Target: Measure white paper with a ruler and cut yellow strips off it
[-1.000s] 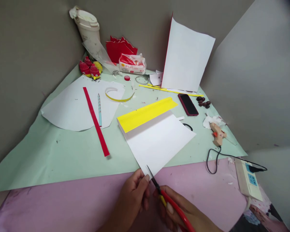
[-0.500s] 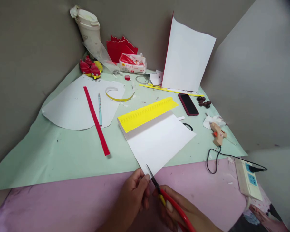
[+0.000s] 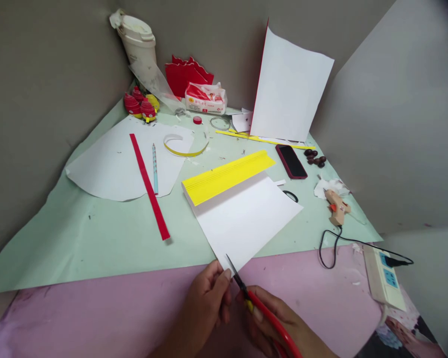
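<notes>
A white sheet of paper (image 3: 242, 223), its far end curled over to show a yellow face (image 3: 227, 178), lies at the middle of the table. My left hand (image 3: 211, 296) pinches its near corner between thumb and fingers. In my right hand (image 3: 272, 318) is a pair of scissors (image 3: 263, 306) with red and yellow handles. Their blades rest at the near edge of the paper, beside my left thumb; one blade shows above the sheet, and the other is largely hidden. A red strip (image 3: 149, 186) and a patterned pencil (image 3: 155, 169) lie to the left.
A large white paper piece (image 3: 104, 164) is at the left. Toward the right are a phone (image 3: 291, 161), a black-rimmed ring (image 3: 290, 196), a glue gun (image 3: 336, 206) with its cord, and a power strip (image 3: 384, 276). A white sheet (image 3: 291, 84) leans against the wall.
The scissor handles have drawn slightly closer together in my right hand. My left hand and the paper look the same.
</notes>
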A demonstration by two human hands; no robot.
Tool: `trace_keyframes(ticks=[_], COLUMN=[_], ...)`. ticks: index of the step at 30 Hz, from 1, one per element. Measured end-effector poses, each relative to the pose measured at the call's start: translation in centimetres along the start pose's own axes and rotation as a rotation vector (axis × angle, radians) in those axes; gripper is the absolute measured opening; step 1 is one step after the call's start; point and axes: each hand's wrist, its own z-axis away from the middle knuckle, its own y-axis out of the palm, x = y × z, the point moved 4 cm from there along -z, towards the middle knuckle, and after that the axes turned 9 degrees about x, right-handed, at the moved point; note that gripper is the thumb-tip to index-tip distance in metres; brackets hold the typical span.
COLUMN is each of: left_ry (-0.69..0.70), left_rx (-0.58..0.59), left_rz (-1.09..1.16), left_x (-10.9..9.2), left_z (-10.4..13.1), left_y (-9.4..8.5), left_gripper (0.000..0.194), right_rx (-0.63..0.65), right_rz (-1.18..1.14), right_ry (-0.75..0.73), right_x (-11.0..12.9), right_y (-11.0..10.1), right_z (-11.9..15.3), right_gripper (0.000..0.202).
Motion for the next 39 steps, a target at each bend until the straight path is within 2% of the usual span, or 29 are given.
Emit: trace_keyframes(ticks=[13,27,34,39], left_ry=[0.003,0.002,0.035,0.024], left_rx=[-0.001,0.008,-0.035,-0.052], left_rz=[-0.009,-0.023,0.017,-0.019], left_x=[0.21,0.23,0.18,0.2], left_z=[0.13,0.17,0.4,0.44], left_y=[0.0,0.04,-0.1,-0.09], left_gripper=[0.032,0.031,0.043,0.043], right_rx=[0.0,-0.059,-0.031,-0.05], right_rz=[-0.14,-0.058,-0.073,-0.058], right_ry=[-0.016,0.082,0.051,0.068], right_x=[-0.72,-0.51,-0.68,-0.76], right_y=[-0.31,-0.29,-0.3,-0.32], right_z=[0.05,0.48,0.61,0.74], right_gripper=[0.029,0.045,0.042,0.045])
